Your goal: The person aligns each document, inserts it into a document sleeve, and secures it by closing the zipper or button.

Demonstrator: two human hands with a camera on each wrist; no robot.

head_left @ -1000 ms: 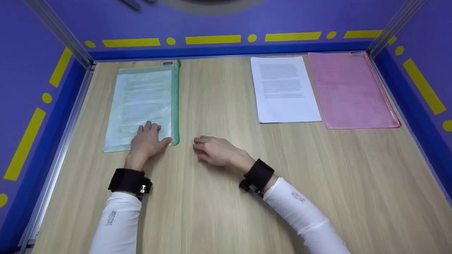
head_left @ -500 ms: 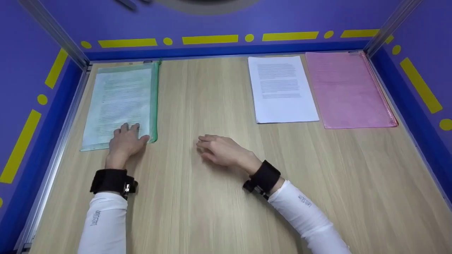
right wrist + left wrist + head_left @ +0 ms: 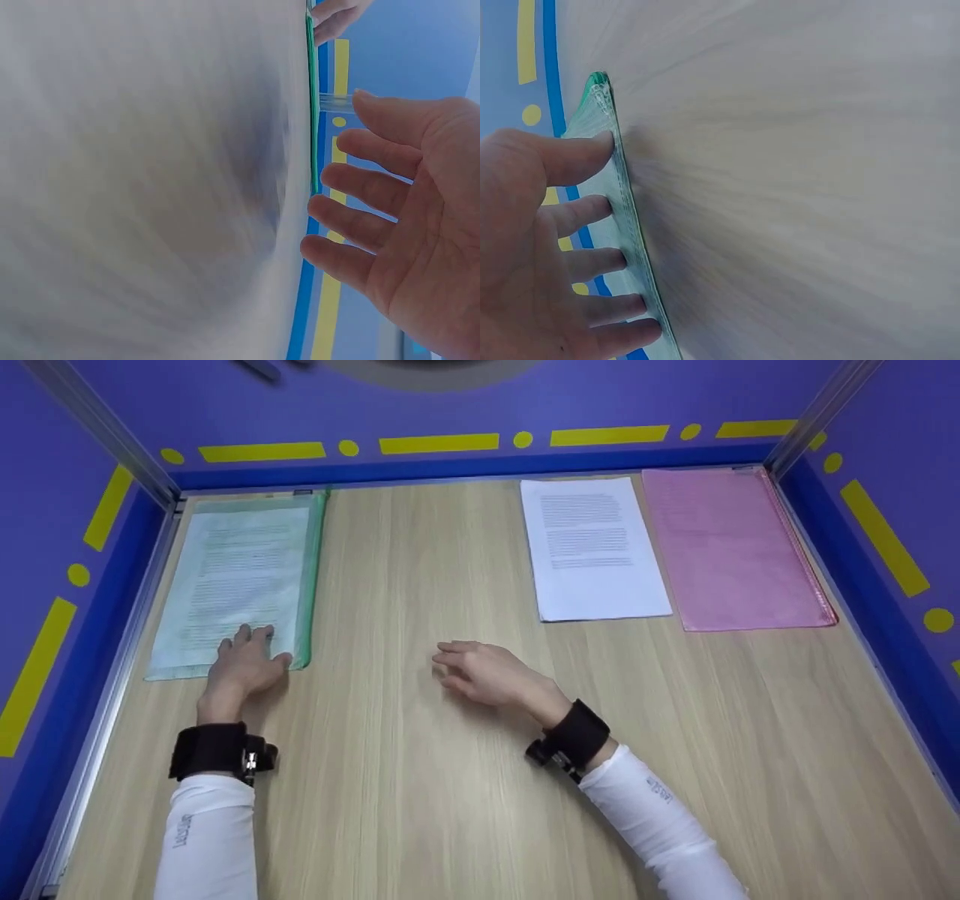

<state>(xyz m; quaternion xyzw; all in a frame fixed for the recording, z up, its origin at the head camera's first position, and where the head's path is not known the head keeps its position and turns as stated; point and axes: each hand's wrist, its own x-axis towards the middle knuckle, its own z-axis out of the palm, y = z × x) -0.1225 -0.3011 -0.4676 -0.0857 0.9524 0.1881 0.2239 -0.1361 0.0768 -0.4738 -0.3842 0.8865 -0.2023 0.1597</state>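
A green zip folder [image 3: 240, 577] with printed sheets inside lies flat at the table's left side. My left hand [image 3: 244, 667] rests on its lower right part, fingers spread, the thumb near the green zip edge. In the left wrist view the fingertips [image 3: 615, 259] touch the folder's surface. My right hand [image 3: 487, 671] hovers low over the middle of the table, its fingers loosely bent and holding nothing. The right wrist view shows that hand [image 3: 405, 202] with its fingers apart, the folder's green edge beyond them.
A stack of printed paper [image 3: 600, 592] lies at the back right. Beside it a pink zip folder [image 3: 739, 555] reaches toward the right wall. Blue-purple panels with yellow marks enclose the wooden table [image 3: 420, 780] at the back and both sides.
My left hand has slid the green folder leftward, toward the left wall. The right hand has drifted slightly to the right. The paper stack and pink folder stay in place.
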